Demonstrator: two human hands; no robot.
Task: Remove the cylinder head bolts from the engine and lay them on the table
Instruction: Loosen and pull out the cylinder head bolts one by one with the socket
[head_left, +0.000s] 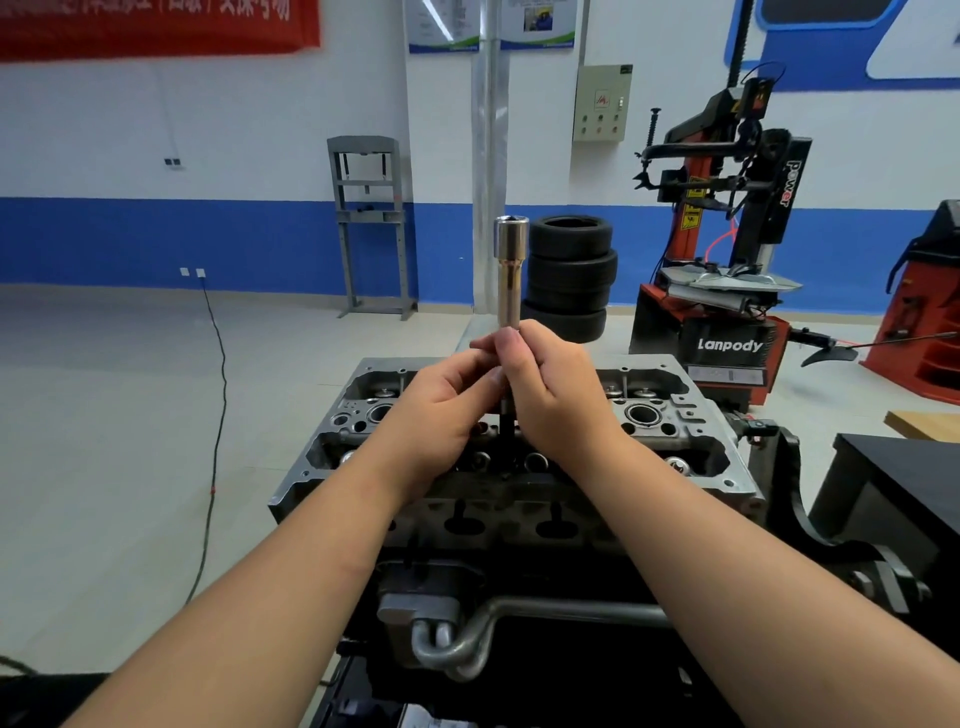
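Two bare forearms reach forward from the bottom corners of the view and meet above the engine (675, 447), a grey cylinder head with open bores and valve pockets that fills the middle of the picture on a dark stand. Behind its far edge, on the pale floor, stand a red and black tyre changer (727, 291) at the right, a stack of tyres (571, 275) in the middle and a grey press frame (371, 223) further left against the blue-banded wall. A black table (904, 478) shows at the right edge, just beside the engine's right side, with a wooden board (924, 423) beyond its far corner. A black cable (218, 415) trails across the floor on the left.

Over the middle of the head, the left hand (441, 410) has its fingers curled, the fingertips pinching a slim dark shaft just under the right hand. The right hand (553, 384) is closed round the lower end of a long chrome socket (510, 270), held upright with its open end on top. Below both hands a dark bolt shank (506, 421) hangs down toward the centre of the cylinder head; its lower tip is just above the casting, and whether it touches cannot be told.
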